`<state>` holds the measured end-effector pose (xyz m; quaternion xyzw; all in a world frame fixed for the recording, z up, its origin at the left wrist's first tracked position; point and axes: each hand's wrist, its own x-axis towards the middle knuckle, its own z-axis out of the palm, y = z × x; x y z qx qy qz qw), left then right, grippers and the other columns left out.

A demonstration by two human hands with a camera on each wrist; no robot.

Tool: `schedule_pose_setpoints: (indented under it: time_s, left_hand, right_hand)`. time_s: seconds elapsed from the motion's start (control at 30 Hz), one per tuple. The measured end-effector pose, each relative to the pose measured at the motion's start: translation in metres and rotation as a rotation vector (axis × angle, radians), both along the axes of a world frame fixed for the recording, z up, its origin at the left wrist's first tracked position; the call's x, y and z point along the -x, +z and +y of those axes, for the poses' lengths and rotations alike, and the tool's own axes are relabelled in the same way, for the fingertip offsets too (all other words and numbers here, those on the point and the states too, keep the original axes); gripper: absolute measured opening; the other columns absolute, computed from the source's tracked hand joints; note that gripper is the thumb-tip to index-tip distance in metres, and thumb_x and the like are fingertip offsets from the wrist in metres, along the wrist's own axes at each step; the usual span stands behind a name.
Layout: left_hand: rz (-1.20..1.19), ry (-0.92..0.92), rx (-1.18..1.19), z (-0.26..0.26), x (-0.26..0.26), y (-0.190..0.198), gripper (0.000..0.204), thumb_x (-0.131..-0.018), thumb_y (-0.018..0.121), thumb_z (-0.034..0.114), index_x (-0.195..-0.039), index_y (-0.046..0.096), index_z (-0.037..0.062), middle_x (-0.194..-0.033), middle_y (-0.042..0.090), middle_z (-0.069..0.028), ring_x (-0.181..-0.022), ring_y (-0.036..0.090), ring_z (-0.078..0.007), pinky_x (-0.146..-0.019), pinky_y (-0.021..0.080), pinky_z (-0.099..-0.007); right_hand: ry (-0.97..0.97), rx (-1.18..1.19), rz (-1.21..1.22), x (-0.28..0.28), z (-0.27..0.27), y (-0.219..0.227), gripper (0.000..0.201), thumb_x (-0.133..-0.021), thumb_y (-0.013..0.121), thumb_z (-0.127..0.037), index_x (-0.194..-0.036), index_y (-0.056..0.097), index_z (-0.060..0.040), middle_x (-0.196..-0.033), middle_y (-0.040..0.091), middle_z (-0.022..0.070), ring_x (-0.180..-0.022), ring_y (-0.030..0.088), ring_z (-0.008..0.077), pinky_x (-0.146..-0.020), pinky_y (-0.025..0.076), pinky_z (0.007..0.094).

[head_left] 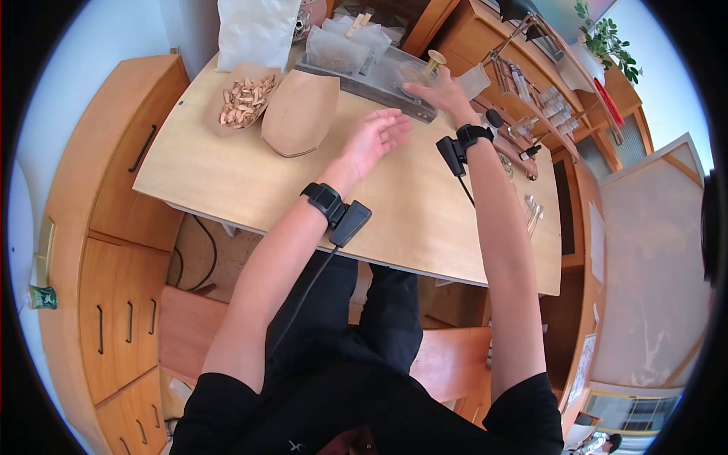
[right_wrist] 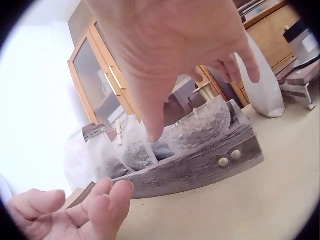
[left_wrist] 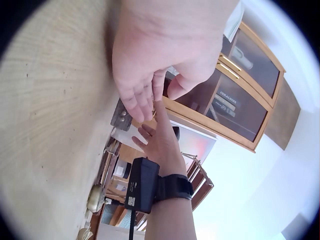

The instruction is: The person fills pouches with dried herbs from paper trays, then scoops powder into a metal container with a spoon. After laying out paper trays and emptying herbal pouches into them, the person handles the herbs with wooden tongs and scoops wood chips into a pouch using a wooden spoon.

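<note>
My right hand (head_left: pixel 446 95) reaches over the right end of a grey wooden tray (right_wrist: pixel 195 172), fingers spread. Beneath it, a textured clear glass bowl (right_wrist: pixel 202 125) stands in that tray, with a brass-coloured flared piece (right_wrist: pixel 205 92) rising from it. In the right wrist view, thumb and fingers hang apart above the bowl. My left hand (head_left: pixel 371 140) hovers over the table in front of the tray, palm turned inward, fingers loosely bent and holding nothing. Translucent pouches (right_wrist: pixel 135 150) with a wooden clothespin (right_wrist: pixel 119 132) fill the tray's left part.
Left of the tray lie a brown paper holder (head_left: pixel 299 114) and another with wood-coloured chips (head_left: pixel 246 102). A white bag (head_left: pixel 254 34) stands behind them. To the right are a pale pouch (right_wrist: pixel 262 80), a rack with small bottles (head_left: pixel 542 102) and metal utensils (head_left: pixel 533 212).
</note>
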<state>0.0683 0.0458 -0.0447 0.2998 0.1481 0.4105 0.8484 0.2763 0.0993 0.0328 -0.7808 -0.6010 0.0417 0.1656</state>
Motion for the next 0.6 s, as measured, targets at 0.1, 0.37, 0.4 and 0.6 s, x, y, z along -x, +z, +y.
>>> schedule_pose_setpoints:
  time_s: [0.1, 0.37, 0.4, 0.6]
  left_hand:
    - [-0.006, -0.004, 0.011, -0.001, -0.001, 0.002, 0.036, -0.096, 0.052, 0.014, -0.129, 0.048, -0.0004, -0.129, 0.057, -0.0161, -0.119, 0.057, -0.0261, -0.099, 0.048, -0.0396]
    - [-0.035, -0.026, 0.009, 0.000, -0.004, 0.002, 0.040, -0.095, 0.053, 0.015, -0.131, 0.046, -0.0012, -0.131, 0.055, -0.0166, -0.122, 0.055, -0.0276, -0.100, 0.046, -0.0408]
    - [-0.033, -0.023, 0.009, 0.001, -0.005, 0.001, 0.041, -0.095, 0.054, 0.016, -0.131, 0.046, -0.0010, -0.131, 0.055, -0.0165, -0.123, 0.054, -0.0278, -0.101, 0.046, -0.0413]
    - [-0.034, -0.029, -0.002, 0.000, -0.005, 0.002, 0.042, -0.095, 0.054, 0.018, -0.131, 0.046, 0.0003, -0.132, 0.055, -0.0165, -0.124, 0.052, -0.0279, -0.103, 0.044, -0.0416]
  right_hand:
    - [0.003, -0.020, -0.015, 0.008, 0.012, -0.008, 0.124, -0.058, 0.076, -0.071, -0.145, 0.028, 0.0038, -0.136, 0.046, 0.0331, -0.127, 0.046, 0.0466, -0.102, 0.043, 0.0456]
    - [-0.100, 0.002, -0.049, 0.020, 0.027, -0.017, 0.113, -0.063, 0.078, -0.063, -0.143, 0.028, -0.0003, -0.134, 0.047, 0.0313, -0.126, 0.048, 0.0433, -0.101, 0.044, 0.0488]
    - [-0.119, -0.010, -0.051, 0.023, 0.024, -0.016, 0.111, -0.064, 0.078, -0.061, -0.142, 0.028, -0.0006, -0.132, 0.049, 0.0303, -0.125, 0.049, 0.0429, -0.100, 0.045, 0.0490]
    - [-0.158, -0.186, -0.031, 0.036, 0.013, -0.011, 0.106, -0.063, 0.080, -0.056, -0.140, 0.032, -0.0005, -0.127, 0.054, 0.0281, -0.119, 0.053, 0.0417, -0.095, 0.047, 0.0478]
